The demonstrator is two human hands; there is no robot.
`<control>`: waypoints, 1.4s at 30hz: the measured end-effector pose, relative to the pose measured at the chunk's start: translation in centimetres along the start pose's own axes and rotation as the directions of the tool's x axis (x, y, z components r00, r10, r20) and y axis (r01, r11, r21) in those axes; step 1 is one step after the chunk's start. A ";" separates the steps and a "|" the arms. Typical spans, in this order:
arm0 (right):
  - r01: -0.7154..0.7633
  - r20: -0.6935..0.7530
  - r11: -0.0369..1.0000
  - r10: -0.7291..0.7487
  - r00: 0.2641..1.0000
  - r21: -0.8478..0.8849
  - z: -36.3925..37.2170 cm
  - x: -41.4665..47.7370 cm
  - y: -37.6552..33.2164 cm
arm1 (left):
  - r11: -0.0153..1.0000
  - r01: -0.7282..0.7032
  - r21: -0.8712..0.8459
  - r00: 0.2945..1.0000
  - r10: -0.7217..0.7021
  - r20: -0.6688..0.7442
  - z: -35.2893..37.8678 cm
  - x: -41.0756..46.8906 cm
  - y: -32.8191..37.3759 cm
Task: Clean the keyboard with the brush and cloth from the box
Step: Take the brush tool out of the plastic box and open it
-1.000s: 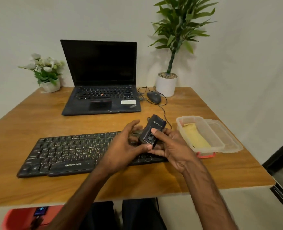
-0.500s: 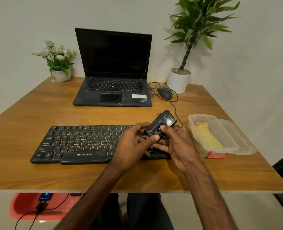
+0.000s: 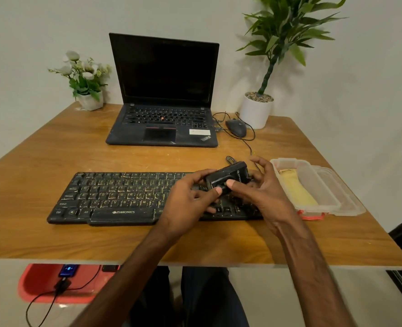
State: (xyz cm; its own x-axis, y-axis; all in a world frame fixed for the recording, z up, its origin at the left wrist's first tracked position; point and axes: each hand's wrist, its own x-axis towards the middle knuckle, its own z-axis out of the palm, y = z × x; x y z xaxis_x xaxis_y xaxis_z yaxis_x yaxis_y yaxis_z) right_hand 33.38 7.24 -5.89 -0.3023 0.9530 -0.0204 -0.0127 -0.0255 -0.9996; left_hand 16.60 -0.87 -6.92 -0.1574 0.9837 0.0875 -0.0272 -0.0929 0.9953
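Bare arms, dark trousers
Both forearms are uncovered right to the lower edge of the view, and the left hand (image 3: 186, 205) and right hand (image 3: 262, 197) are bare as well, thumbnails cut short; tendons stand out along the right wrist. Between the arms show two legs in dark, loosely creased trousers (image 3: 207, 294)

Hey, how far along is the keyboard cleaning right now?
Done: the box is open, its lid beside it, and a black tool, probably the brush, is out. In hand: the left hand and right hand both hold that tool over the right end of the keyboard; no bristles show. Left: brushing the dusty-looking keys, then wiping with the yellow cloth lying in the box.
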 end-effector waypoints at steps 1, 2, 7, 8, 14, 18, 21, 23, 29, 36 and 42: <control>0.022 0.025 0.997 -0.020 0.999 -0.071 -0.1 0.0 -0.2 | 0.999 0.010 -0.037 1.000 -0.009 0.009 -0.1 -0.1 0.1; 0.037 0.060 0.993 -0.031 0.998 -0.112 -0.2 -0.1 -0.5 | 0.996 0.021 -0.088 1.000 -0.020 0.013 -0.2 -0.1 0.1; 0.075 0.205 0.965 -0.022 0.978 -0.253 -0.4 -0.3 -1.9 | 0.959 0.064 -0.274 0.996 -0.077 -0.037 -0.6 -0.5 -0.5; 0.082 0.229 0.950 -0.012 0.973 -0.301 -0.5 -0.4 -2.1 | 0.955 0.068 -0.288 0.996 -0.083 -0.040 -0.7 -0.6 -0.6; 0.013 0.320 0.969 0.069 0.945 -0.248 -0.1 -1.5 -1.9 | 0.936 0.081 -0.342 0.996 -0.087 -0.003 -0.7 -0.9 -0.6; -0.023 0.288 0.991 0.060 0.956 -0.131 0.6 -2.4 -1.2 | 0.937 0.053 -0.346 0.998 -0.058 -0.003 -0.4 -1.0 -0.5; -0.098 0.329 0.995 0.104 0.939 -0.035 0.9 -2.8 -0.9 | 0.938 0.065 -0.339 0.998 -0.067 0.008 -0.5 -1.2 -0.7; -0.153 0.352 0.987 0.130 0.927 0.038 1.1 -3.0 -0.7 | 0.942 0.074 -0.327 0.997 -0.076 0.005 -0.6 -1.3 -0.8; -0.131 0.273 0.989 0.107 0.956 0.071 1.8 -2.9 -0.1 | 0.946 0.075 -0.315 0.996 -0.083 -0.011 -0.7 -1.1 -1.0; -0.143 0.218 0.983 0.115 0.969 0.119 1.9 -3.0 0.8 | 0.950 0.093 -0.298 0.996 -0.084 0.040 -0.7 -1.1 -0.9; -0.132 0.183 0.985 0.111 0.977 0.109 1.8 -2.9 0.8 | 0.946 0.128 -0.299 0.991 -0.107 0.086 -0.7 -0.9 -0.6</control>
State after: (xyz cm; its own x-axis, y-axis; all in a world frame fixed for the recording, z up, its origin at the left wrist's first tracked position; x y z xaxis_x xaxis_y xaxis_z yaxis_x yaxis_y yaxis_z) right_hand 32.57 3.88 -6.60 -0.4707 0.8731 -0.1268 -0.0769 -0.1838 -0.9799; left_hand 16.10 -1.84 -7.66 -0.0683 0.9975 -0.0161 -0.3411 -0.0081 0.9400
